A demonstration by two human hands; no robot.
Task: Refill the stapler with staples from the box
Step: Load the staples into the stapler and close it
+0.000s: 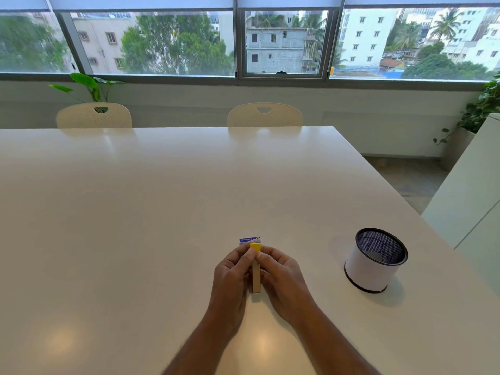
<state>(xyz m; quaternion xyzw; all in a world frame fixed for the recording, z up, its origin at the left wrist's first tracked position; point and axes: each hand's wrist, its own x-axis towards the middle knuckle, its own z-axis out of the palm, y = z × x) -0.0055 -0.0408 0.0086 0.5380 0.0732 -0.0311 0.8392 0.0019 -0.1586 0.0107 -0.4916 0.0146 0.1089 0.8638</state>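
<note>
Grip: left hand (232, 274) and right hand (281, 277) close on the stapler (256, 277) from either side, thumbs and forefingers pinching its far end; both hands hold it.

Stapler: slim, straight-sided bar, pale beige with a matt, smooth look, capped at the far end by a bright yellow piece. Long axis runs almost straight away from the person, yellow end pointing toward the windows, plain end toward the wrists. Near end sits low over the table (162, 212); whether it touches the surface cannot be told. Whether the stapler is open cannot be told.

Staple box (249, 240): small, flat, rectangular carton, blue and white printed face, lying on the table just beyond the yellow end, partly hidden behind it and the fingertips. Print too small to read.

Table: broad white top, glossy, with soft reflections of ceiling lights near the forearms.

Pen holder (376, 259): round cup, dark wire mesh inside, white band around the outside, black rims; stands upright to the right of the hands, well apart.

Chairs (263, 115): two cream perforated backs at the far edge of the table.
</note>
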